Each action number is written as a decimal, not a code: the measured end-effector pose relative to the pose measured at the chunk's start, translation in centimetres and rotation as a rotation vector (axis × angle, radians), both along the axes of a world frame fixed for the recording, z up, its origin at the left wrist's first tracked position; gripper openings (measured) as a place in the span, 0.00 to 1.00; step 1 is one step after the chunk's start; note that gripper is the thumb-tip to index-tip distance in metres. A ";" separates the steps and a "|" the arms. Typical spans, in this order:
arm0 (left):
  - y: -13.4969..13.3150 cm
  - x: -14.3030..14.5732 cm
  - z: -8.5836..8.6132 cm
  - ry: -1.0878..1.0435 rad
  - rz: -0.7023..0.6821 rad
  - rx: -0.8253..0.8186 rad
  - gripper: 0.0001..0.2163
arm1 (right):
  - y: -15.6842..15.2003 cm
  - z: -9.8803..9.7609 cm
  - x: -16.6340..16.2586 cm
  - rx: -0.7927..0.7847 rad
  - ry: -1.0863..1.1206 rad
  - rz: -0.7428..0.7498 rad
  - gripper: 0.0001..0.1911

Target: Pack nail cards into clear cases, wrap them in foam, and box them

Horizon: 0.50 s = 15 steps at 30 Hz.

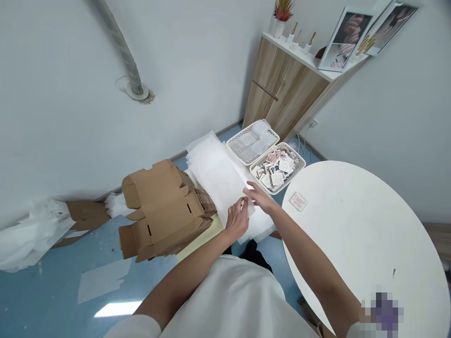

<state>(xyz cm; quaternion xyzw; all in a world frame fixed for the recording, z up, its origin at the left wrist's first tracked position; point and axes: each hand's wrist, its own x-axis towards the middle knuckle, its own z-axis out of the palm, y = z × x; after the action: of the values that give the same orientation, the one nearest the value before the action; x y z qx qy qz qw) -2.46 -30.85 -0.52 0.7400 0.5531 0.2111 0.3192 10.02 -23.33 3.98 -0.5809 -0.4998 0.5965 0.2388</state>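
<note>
My left hand (238, 218) is closed, its fingertips pinched on a small translucent piece of film (251, 207). Right beside it is my right hand (260, 197), fingers apart, close to the film's upper edge; whether it touches the film is hard to see. Both hands are over a stack of white translucent sheets (218, 173). Beyond them, a white basket (303, 164) is filled with printed cards (277, 174), and another basket (230, 145) contains clear plastic cases (252, 141). One small clear case with pinkish pieces (298, 201) lies on the round white table (352, 225).
Flattened brown cardboard boxes (169, 206) are piled to the left. White plastic wrapping (31, 234) lies against the wall. A wooden cabinet (285, 84) stands at the back, with framed pictures (347, 40) and a plant (283, 11) on top. A loose sheet (102, 280) lies on the blue floor.
</note>
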 end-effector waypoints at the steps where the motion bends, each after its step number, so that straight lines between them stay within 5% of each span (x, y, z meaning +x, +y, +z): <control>1: -0.2 -0.1 0.4 0.001 -0.057 0.003 0.32 | 0.4 0.2 -0.4 0.034 -0.110 0.022 0.27; 5: -1.1 -1.0 0.7 -0.030 -0.197 0.017 0.45 | 0.6 1.0 -0.5 0.211 -0.403 0.009 0.18; 10: -0.7 -1.7 -2.0 -0.127 0.393 -0.243 0.36 | -2.2 2.3 4.2 0.262 -0.320 -0.216 0.18; 15: 0.8 1.5 -3.0 -0.561 0.266 -0.539 0.34 | -7.6 3.3 9.5 0.274 -0.235 -0.562 0.21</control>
<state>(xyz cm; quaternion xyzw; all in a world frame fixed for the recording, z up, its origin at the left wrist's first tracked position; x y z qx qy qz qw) -0.98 -30.07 -3.50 0.4656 0.5708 0.2915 0.6102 19.48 -30.98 7.25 -0.7232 -0.4198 0.3635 0.4107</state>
